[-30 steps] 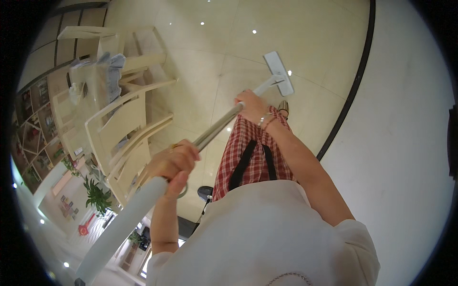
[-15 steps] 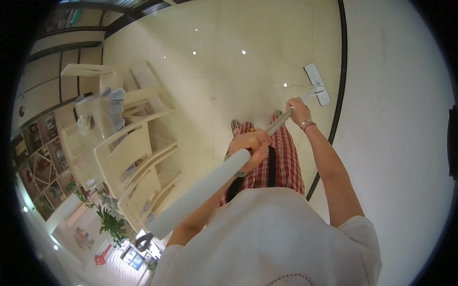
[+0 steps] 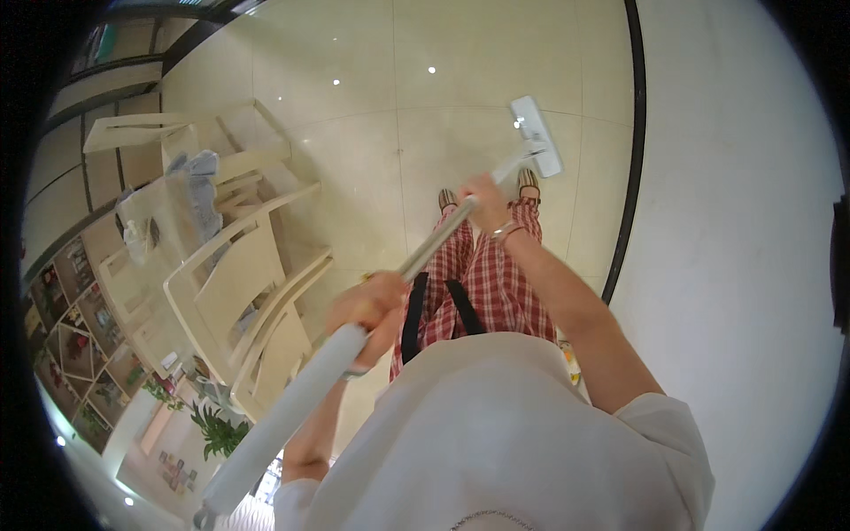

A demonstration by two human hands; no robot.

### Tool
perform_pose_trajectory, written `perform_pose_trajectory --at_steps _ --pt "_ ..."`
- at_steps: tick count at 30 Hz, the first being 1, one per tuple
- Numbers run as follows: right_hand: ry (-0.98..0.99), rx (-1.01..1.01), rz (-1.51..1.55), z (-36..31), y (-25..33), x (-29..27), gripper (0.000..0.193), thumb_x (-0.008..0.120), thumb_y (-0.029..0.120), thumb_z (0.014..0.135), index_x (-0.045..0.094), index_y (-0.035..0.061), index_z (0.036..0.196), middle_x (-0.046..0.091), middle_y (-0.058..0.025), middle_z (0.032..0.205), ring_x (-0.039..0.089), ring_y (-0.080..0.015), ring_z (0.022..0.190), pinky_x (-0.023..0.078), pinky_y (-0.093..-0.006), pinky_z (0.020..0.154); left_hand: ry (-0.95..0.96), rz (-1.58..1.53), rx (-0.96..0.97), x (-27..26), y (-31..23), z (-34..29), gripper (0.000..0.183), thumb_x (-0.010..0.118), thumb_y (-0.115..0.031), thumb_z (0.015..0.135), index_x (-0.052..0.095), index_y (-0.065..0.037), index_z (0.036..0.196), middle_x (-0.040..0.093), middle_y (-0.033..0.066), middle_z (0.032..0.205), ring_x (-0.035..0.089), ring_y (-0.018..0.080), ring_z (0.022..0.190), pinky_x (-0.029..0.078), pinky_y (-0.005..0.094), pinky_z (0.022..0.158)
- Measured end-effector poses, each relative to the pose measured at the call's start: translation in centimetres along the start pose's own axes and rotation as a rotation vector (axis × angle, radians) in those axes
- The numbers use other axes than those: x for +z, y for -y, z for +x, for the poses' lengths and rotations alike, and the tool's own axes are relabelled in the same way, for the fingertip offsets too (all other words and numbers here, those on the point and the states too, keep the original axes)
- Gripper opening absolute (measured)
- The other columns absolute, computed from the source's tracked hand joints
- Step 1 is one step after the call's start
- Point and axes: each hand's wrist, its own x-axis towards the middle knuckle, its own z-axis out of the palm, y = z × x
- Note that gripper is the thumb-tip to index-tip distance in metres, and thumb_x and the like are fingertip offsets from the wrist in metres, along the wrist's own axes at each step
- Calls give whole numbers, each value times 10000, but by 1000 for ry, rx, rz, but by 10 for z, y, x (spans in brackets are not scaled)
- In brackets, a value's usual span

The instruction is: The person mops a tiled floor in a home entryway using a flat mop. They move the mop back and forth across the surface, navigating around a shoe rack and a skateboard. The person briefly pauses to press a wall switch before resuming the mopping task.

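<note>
A flat mop with a long pale handle (image 3: 434, 242) slants across my body from lower left to upper right. Its white rectangular head (image 3: 537, 135) lies flat on the tiled floor (image 3: 354, 177), just beyond my feet. My left hand (image 3: 367, 314) is wrapped round the shaft where the thick grey-white grip begins, and is slightly smeared by motion. Farther down the pole, close to the head, my right hand (image 3: 485, 203) closes round it. A bracelet sits on the right wrist.
Cream wooden chairs (image 3: 239, 274) stand to the left, with a grey cloth (image 3: 199, 190) draped by them. Behind these are shelves (image 3: 75, 327) and a green plant (image 3: 217, 432). On the right, a black baseboard (image 3: 632, 177) edges a white wall (image 3: 708, 265).
The mop head has moved left and a little away from the wall. Both hands have shifted left with the handle, the left one also drawing back toward me.
</note>
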Motion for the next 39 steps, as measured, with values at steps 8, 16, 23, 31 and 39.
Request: perform_pose_trajectory --at_steps 8,16,23,31,39 --pt "146 158 230 37 154 99 31 627 190 775 624 169 753 624 -17 818 566 -260 913 504 -413 686 -143 173 -88 -87 -79 -46 290 543 58 787 361 -89 616 428 50 524 421 199 495 445 409 621" --pt "431 82 108 40 126 41 95 610 202 830 685 167 877 659 -31 922 576 -234 1005 539 -420 747 -249 72 -41 -45 -62 -29 361 630 -110 853 365 -114 608 393 15 500 384 170 484 393 373 612" --pt "311 271 -47 -16 30 -79 99 630 185 818 660 182 912 649 14 924 563 -225 1034 523 -404 789 -65 -136 -16 55 -7 16 346 631 -70 841 366 -104 621 432 30 532 434 189 524 406 381 608" --pt "-102 431 -128 -119 -84 -173 92 648 116 752 558 131 764 578 -29 802 550 -259 918 494 -385 726 261 -229 39 179 78 34 278 537 64 844 366 -82 680 461 62 573 437 205 541 444 429 675" --pt "-259 483 -62 -171 -87 -167 149 670 71 712 529 117 718 559 -31 769 539 -268 876 485 -382 717 402 -269 79 207 90 13 280 548 137 722 376 -64 629 471 66 581 470 216 540 454 422 676"
